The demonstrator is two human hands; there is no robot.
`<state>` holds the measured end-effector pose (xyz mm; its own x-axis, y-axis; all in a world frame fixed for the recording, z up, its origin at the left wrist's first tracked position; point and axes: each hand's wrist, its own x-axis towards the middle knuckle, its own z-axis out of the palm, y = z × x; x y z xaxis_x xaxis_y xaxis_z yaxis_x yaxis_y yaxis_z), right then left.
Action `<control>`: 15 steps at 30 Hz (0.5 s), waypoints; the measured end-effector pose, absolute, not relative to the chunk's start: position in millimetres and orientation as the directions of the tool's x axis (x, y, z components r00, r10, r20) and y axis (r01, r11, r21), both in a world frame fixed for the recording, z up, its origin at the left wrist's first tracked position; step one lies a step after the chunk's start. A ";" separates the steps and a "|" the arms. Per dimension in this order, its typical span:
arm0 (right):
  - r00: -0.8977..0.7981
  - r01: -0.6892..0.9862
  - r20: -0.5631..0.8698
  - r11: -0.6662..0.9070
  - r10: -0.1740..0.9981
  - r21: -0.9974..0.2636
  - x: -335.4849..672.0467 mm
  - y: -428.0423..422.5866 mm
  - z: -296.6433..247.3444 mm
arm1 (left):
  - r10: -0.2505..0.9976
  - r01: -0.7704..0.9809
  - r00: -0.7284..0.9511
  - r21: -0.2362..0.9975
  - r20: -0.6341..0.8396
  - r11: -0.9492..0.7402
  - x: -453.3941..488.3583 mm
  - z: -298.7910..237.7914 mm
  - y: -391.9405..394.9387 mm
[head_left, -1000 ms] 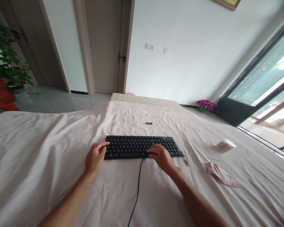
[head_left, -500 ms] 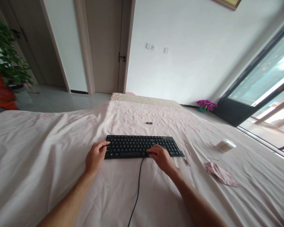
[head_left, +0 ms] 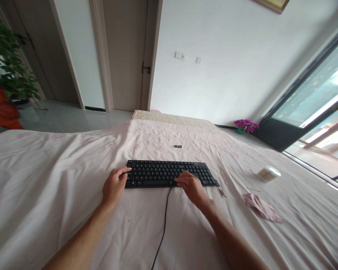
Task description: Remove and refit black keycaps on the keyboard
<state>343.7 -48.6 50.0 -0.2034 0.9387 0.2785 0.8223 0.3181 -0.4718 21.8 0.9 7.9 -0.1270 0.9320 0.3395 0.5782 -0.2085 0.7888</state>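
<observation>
A black keyboard (head_left: pixel 153 174) lies flat on the pink bedsheet (head_left: pixel 124 232), its cable (head_left: pixel 165 221) running toward me. My left hand (head_left: pixel 114 186) grips the keyboard's left end, thumb and fingers closed on the edge. Over the lower keys right of the space bar, my right hand (head_left: pixel 192 187) has its fingertips pressed together; whatever they pinch, if anything, is hidden. Beyond the keyboard sit two small loose black keycaps (head_left: pixel 180 146). A thin metal tool (head_left: pixel 222 192), perhaps tweezers, lies at the keyboard's near right corner.
To the right are a white round container (head_left: pixel 269 174), a crumpled pink cloth (head_left: pixel 261 207) and thin sticks like cotton swabs (head_left: pixel 253 189). Folds run across the sheet. Past its far edge stand a wall (head_left: pixel 228 75), a door (head_left: pixel 124 56) and a pot of purple flowers (head_left: pixel 246 125).
Almost nothing differs. The view has shifted very slightly; both hands keep their places on the keyboard.
</observation>
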 end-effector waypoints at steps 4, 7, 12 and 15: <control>-0.217 0.844 0.291 0.329 0.932 -0.424 341.5 -48.6 51.4 | 0.932 0.578 -0.127 0.789 0.341 -0.209 22.4 7.5 1.1; -0.233 0.853 0.296 0.341 0.926 -0.396 338.4 -50.8 54.0 | 0.929 0.573 -0.128 0.790 0.347 -0.216 22.3 7.2 1.3; -0.291 0.900 0.293 0.364 0.911 -0.238 331.8 -59.0 58.7 | 0.931 0.570 -0.119 0.792 0.345 -0.221 21.5 6.6 2.3; -0.317 0.920 0.290 0.367 0.903 -0.138 329.0 -65.1 59.1 | 0.933 0.569 -0.119 0.793 0.341 -0.217 21.3 6.7 2.6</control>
<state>329.0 -65.1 59.1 -0.3169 0.9030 0.2901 0.9199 0.3671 -0.1379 21.3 2.6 6.7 -0.1185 0.9327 0.3406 0.5689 -0.2173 0.7932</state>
